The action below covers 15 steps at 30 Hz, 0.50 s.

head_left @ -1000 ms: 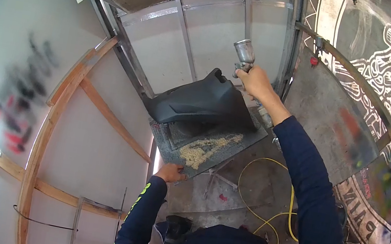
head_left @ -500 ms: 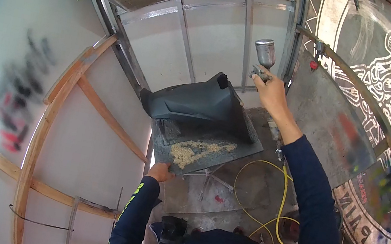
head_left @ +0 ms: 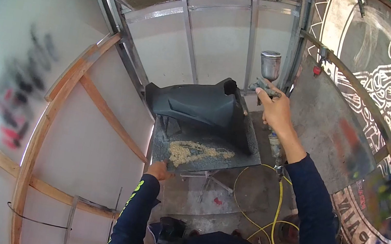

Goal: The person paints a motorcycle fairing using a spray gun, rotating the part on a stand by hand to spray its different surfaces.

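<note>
A dark, curved panel (head_left: pixel 196 104) rests on a grey board (head_left: pixel 209 162) that has a patch of tan, crumbly material (head_left: pixel 187 152) on its near part. My right hand (head_left: pixel 276 107) is wrapped round a spray gun (head_left: pixel 269 69) with a metal cup on top, to the right of the panel and apart from it. Below that hand a fitting joins the gun to a yellow hose. My left hand (head_left: pixel 159 170) is closed on the board's near left corner, its fingertips partly hidden by the edge.
A yellow hose (head_left: pixel 278 210) loops on the floor at the right. Wooden framing (head_left: pixel 50 128) stands along the left wall. A metal bar (head_left: pixel 364 86) crosses in front of the painted boards at the right. Thin stand legs (head_left: pixel 205 182) show under the board.
The board and panel have turned, with the panel's right end swinging nearer. My right hand has moved right and a little lower with the spray gun, whose cup is now more upright.
</note>
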{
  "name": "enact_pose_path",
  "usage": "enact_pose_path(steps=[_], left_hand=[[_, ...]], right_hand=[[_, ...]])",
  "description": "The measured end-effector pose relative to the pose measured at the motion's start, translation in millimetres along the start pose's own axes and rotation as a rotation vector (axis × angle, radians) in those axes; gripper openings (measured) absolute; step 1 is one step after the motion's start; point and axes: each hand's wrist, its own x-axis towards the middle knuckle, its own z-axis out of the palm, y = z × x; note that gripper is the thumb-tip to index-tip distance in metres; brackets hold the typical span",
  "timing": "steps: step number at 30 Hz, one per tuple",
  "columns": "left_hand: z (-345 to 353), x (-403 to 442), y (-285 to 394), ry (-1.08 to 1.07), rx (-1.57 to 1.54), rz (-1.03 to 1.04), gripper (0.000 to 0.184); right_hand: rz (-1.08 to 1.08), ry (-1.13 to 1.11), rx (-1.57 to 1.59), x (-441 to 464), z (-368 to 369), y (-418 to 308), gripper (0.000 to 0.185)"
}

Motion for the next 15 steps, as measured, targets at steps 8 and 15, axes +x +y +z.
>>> enact_pose_path(steps=[8,15], left_hand=[[4.7,0.5,24.0,0.009,-0.020,0.120,0.062],[-9.2,-36.4,98.2,-0.084,0.005,0.180,0.053]], right_hand=[[0.015,-0.072,0.128,0.4,18.7,1.0,0.047],[-0.019,-0.153,0.186,-5.5,28.4,1.4,0.048]])
